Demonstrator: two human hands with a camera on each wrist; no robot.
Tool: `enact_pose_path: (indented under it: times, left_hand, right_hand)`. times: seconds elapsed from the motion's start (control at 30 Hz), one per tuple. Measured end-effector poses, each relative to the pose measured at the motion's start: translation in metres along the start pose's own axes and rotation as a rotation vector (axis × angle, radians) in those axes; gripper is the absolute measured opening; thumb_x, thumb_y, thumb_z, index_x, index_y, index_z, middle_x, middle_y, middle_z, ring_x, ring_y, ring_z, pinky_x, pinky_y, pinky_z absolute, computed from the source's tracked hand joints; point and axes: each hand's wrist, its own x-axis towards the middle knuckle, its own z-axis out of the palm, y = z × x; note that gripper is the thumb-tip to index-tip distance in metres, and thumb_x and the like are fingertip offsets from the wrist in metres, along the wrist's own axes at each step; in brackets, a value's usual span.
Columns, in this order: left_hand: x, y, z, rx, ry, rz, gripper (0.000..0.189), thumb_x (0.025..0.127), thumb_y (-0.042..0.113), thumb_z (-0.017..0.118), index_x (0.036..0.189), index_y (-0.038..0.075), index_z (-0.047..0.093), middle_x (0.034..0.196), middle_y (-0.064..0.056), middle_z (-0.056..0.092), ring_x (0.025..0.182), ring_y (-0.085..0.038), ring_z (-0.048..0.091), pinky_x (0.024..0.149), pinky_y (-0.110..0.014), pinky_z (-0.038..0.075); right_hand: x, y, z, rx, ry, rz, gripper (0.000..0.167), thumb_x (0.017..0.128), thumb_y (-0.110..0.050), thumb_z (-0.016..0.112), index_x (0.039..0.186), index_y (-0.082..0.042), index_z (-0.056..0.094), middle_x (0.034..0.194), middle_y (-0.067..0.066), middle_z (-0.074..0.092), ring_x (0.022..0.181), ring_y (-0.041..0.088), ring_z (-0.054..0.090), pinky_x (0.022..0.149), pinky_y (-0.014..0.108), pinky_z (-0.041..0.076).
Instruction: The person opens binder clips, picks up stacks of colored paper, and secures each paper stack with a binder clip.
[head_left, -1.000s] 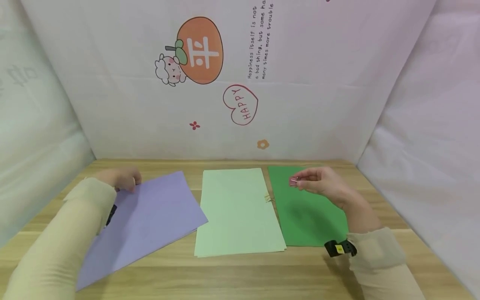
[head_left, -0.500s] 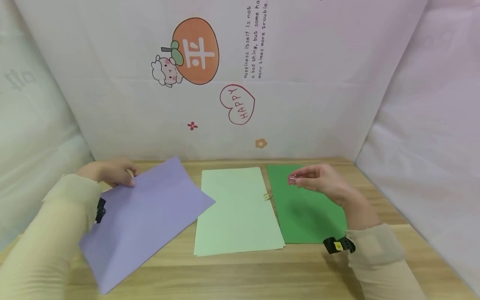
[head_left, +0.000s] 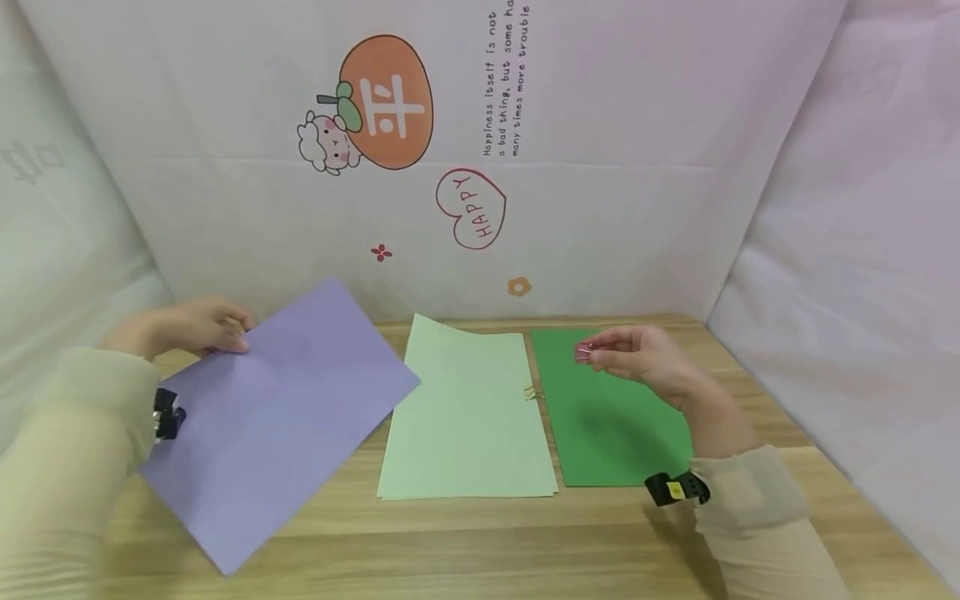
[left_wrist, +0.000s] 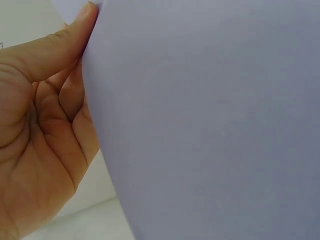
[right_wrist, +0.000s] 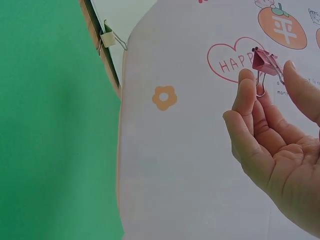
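Observation:
At the left of the head view, my left hand (head_left: 202, 325) pinches the far left edge of a purple sheet of paper (head_left: 285, 417), thumb on top. The sheet is raised and tilted, and its right corner overlaps a stack of pale green paper (head_left: 468, 425). That stack's far left corner bends upward. A pale yellow binder clip (head_left: 532, 393) grips its right edge, also showing in the right wrist view. Over a green sheet (head_left: 615, 417), my right hand (head_left: 645, 362) holds a pink binder clip (right_wrist: 266, 62) by its wire handles between thumb and fingers.
Wood-grain table (head_left: 450, 550) lies under the papers. A white printed cloth (head_left: 615, 225) hangs behind it, and plain-looking white cloth walls stand at the left (head_left: 67, 242) and right (head_left: 855, 333). A black wrist strap (head_left: 678, 489) is on my right wrist.
My left hand has moved left and away from me, lifting and turning the purple sheet. The pale green stack's far left corner has risen. My right hand stays nearly still with the pink binder clip.

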Motion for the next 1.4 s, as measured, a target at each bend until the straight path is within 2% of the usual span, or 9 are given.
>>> enact_pose_path:
  times: [0.07,0.27,0.6,0.83,0.97,1.07,1.17,1.3,1.4]
  left_hand:
    - [-0.003,-0.001,-0.002,-0.008,0.020,0.001,0.027,0.095,0.007,0.062,0.114,-0.007,0.050,0.084,0.002,0.057,0.068,-0.003,0.046,0.059,-0.021,0.041]
    - [-0.013,-0.008,-0.011,0.059,0.101,0.005,0.034,0.095,0.010,0.064,0.119,-0.009,0.050,0.107,-0.014,0.066,0.079,-0.004,0.054,0.065,-0.023,0.049]
    - [-0.023,-0.020,-0.022,0.082,0.191,-0.001,0.041,0.095,0.009,0.064,0.124,-0.013,0.047,0.109,-0.023,0.068,0.079,0.004,0.051,0.065,-0.023,0.050]
    - [-0.029,-0.027,-0.025,-0.016,0.234,-0.024,0.049,0.099,0.012,0.060,0.131,-0.020,0.041,0.119,-0.029,0.064,0.081,0.010,0.053,0.070,-0.020,0.054]
    - [-0.032,-0.032,-0.022,-0.133,0.239,-0.052,0.055,0.101,0.019,0.058,0.137,-0.015,0.035,0.110,-0.005,0.070,0.082,0.010,0.054,0.073,-0.019,0.054]
    - [-0.033,-0.036,-0.019,-0.261,0.251,-0.071,0.035,0.102,0.022,0.058,0.129,0.003,0.047,0.095,0.021,0.063,0.081,0.007,0.056,0.074,-0.018,0.054]
    - [-0.032,-0.037,-0.014,-0.355,0.264,-0.058,0.031,0.102,0.020,0.058,0.127,0.006,0.046,0.086,0.027,0.059,0.081,0.006,0.059,0.075,-0.016,0.054]
    - [-0.027,-0.031,-0.007,-0.388,0.273,-0.029,0.056,0.103,0.021,0.056,0.140,-0.009,0.027,0.089,0.028,0.057,0.084,0.010,0.058,0.076,-0.013,0.054]
    - [-0.021,-0.019,-0.001,-0.418,0.290,-0.023,0.058,0.103,0.023,0.055,0.142,-0.008,0.025,0.089,0.029,0.055,0.085,0.012,0.057,0.076,-0.012,0.053]
  right_hand:
    - [0.000,0.000,0.000,0.002,0.007,0.003,0.048,0.095,-0.020,0.068,0.133,0.007,0.055,0.118,0.004,0.072,0.103,0.005,0.067,0.099,0.025,0.052]
    - [0.001,0.000,0.000,0.009,0.016,-0.004,0.047,0.095,-0.020,0.069,0.131,0.007,0.056,0.115,0.003,0.071,0.102,0.007,0.067,0.094,0.021,0.053]
    - [0.001,0.002,0.000,0.035,0.019,0.002,0.049,0.095,-0.021,0.069,0.133,0.007,0.054,0.119,0.002,0.071,0.106,0.007,0.067,0.100,0.025,0.052]
    - [0.002,0.001,0.000,0.081,0.042,-0.020,0.046,0.100,-0.021,0.062,0.135,0.008,0.051,0.117,-0.003,0.071,0.104,0.009,0.066,0.096,0.020,0.052]
    - [0.002,-0.001,0.000,0.109,0.066,-0.024,0.043,0.103,-0.019,0.056,0.135,0.008,0.050,0.113,-0.004,0.071,0.102,0.009,0.066,0.094,0.018,0.052]
    - [0.002,-0.001,-0.001,0.126,0.081,-0.029,0.042,0.104,-0.020,0.054,0.135,0.009,0.049,0.109,-0.008,0.070,0.103,0.009,0.065,0.093,0.017,0.052]
    - [0.001,-0.002,-0.001,0.144,0.088,-0.038,0.045,0.104,-0.022,0.054,0.136,0.009,0.048,0.108,-0.010,0.069,0.103,0.008,0.065,0.093,0.016,0.052]
    - [0.001,-0.004,-0.002,0.180,0.096,-0.044,0.050,0.103,-0.025,0.056,0.138,0.009,0.047,0.109,-0.012,0.069,0.104,0.008,0.066,0.095,0.017,0.052]
    - [0.001,-0.006,-0.002,0.218,0.098,-0.053,0.052,0.101,-0.026,0.059,0.138,0.009,0.047,0.109,-0.013,0.071,0.106,0.007,0.066,0.096,0.017,0.051]
